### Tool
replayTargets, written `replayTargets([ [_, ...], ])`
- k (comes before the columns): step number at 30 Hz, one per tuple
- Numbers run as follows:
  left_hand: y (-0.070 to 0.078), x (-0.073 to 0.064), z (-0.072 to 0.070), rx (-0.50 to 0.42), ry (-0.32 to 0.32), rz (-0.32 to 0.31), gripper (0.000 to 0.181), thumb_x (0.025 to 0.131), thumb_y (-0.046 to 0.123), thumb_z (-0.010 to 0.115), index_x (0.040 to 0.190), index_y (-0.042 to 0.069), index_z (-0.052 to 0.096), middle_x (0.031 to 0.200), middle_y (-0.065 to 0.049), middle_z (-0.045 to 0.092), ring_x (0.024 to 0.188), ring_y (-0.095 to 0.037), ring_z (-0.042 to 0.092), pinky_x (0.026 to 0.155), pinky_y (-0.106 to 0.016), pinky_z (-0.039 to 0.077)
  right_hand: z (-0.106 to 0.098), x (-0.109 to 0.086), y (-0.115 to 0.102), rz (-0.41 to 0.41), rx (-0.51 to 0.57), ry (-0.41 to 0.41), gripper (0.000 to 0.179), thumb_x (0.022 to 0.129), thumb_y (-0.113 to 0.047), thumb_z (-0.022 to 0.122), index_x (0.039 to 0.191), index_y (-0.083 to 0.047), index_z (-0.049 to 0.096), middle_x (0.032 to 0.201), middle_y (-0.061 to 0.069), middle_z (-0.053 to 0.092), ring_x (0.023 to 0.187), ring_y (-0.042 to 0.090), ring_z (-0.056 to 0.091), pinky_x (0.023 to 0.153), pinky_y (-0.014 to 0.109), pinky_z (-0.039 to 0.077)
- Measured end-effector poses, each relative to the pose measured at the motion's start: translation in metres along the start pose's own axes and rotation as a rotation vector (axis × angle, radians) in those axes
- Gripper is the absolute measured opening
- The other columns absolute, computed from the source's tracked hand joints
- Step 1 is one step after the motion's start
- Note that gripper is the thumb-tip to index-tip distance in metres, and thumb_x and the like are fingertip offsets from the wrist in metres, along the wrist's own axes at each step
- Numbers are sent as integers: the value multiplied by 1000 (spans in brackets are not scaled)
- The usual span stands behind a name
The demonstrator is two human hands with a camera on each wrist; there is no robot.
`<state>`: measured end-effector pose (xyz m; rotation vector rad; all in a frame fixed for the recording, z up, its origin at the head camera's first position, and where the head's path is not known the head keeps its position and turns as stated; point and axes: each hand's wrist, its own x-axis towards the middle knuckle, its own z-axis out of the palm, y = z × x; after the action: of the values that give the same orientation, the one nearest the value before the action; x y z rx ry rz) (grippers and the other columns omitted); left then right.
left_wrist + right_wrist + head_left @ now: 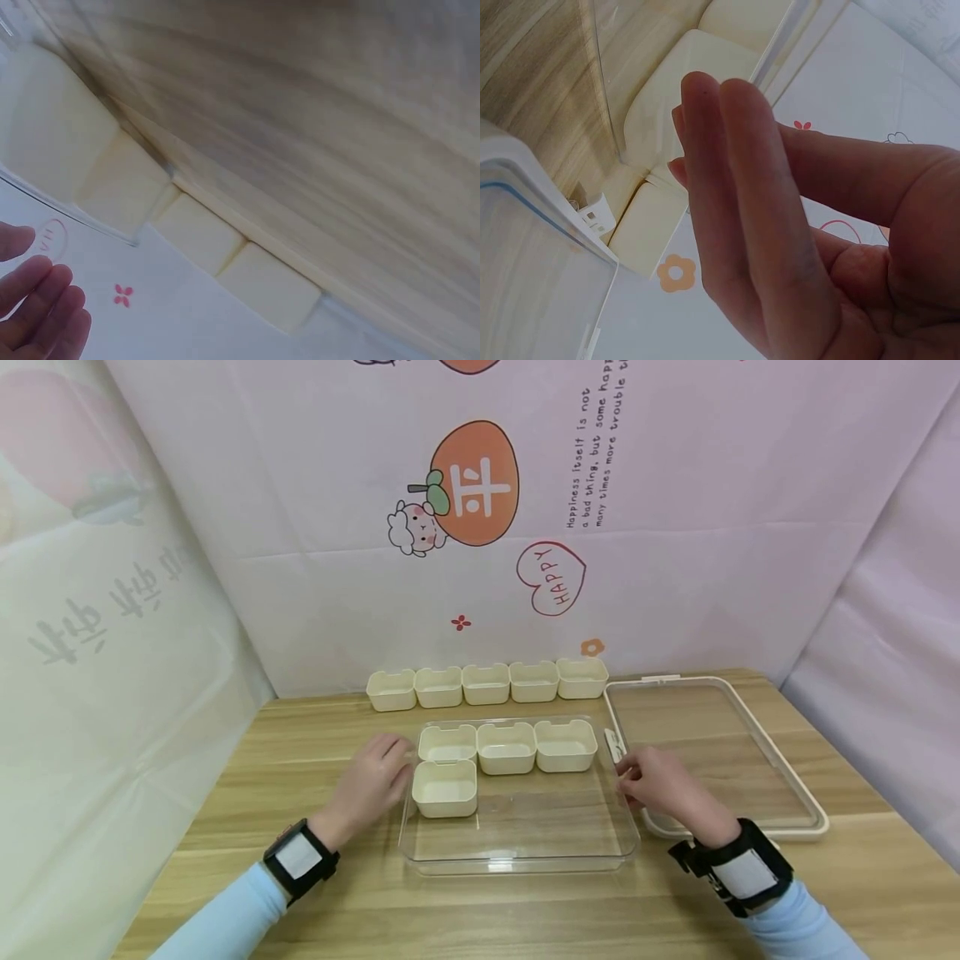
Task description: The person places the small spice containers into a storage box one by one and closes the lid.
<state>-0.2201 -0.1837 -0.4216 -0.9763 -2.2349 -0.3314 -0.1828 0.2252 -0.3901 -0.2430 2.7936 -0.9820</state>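
The left hand (371, 785) is held relaxed and empty near ten o'clock of the clear tray (555, 818), close to its wall; the right hand (660, 781), its fingers loosely extended and nothing grasped, is placed at three o'clock. Whether the tray's rim is brushed by the right fingertips cannot be told from these angles. Inside the tray, three cream cups (506, 752) are lined up along the twelve-o'clock wall, and a single cup (445, 792) is set at nine, in front of the leftmost. Farther out at twelve, a row of five cups (486, 687) is arranged on the wood-grain tabletop (337, 910). For a tidy fit, each cup should probably be lowered upright, notched side turned to twelve, and nudged flush against its neighbour before release. Smooth, matte plastic is suggested by the round-cornered cups; the tray is glossy, and the lid (697, 727) at two o'clock is a transparent panel framed in off-white.
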Motion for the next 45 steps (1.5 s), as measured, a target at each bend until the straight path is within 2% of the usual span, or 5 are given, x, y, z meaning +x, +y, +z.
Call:
replayTargets([
  [12,-30,8,11,88,-22,-123,24,78,4,70,100,-2,63,95,-13,62,90,-27,59,79,-35,52,-1,1,1,-3,2,-4,26,85,0,60,105,16,60,82,16,69,63,19,67,57,29,55],
  [22,-55,26,17,126,-18,-131,22,76,1,70,96,-3,62,93,-15,60,87,-30,56,76,-38,49,-1,0,1,9,3,-5,26,85,0,60,106,16,60,82,16,69,63,19,67,57,30,55],
  [36,-90,38,31,202,-139,-289,18,76,-3,65,94,-6,63,91,-19,61,85,-33,57,72,-41,50,2,0,3,9,11,2,27,85,-1,61,106,15,60,82,15,69,63,20,67,57,29,55],
  [40,-99,42,35,250,-165,-321,16,79,-3,62,94,-7,63,90,-20,62,85,-34,58,72,-42,50,2,0,3,12,13,5,27,85,0,61,106,15,60,82,15,69,63,19,67,56,28,55],
  [45,-108,45,40,262,-172,-337,13,81,-4,61,94,-7,64,88,-21,63,85,-34,58,74,-42,50,1,0,2,15,7,2,27,85,0,61,107,15,60,83,15,69,63,19,67,57,29,55],
])
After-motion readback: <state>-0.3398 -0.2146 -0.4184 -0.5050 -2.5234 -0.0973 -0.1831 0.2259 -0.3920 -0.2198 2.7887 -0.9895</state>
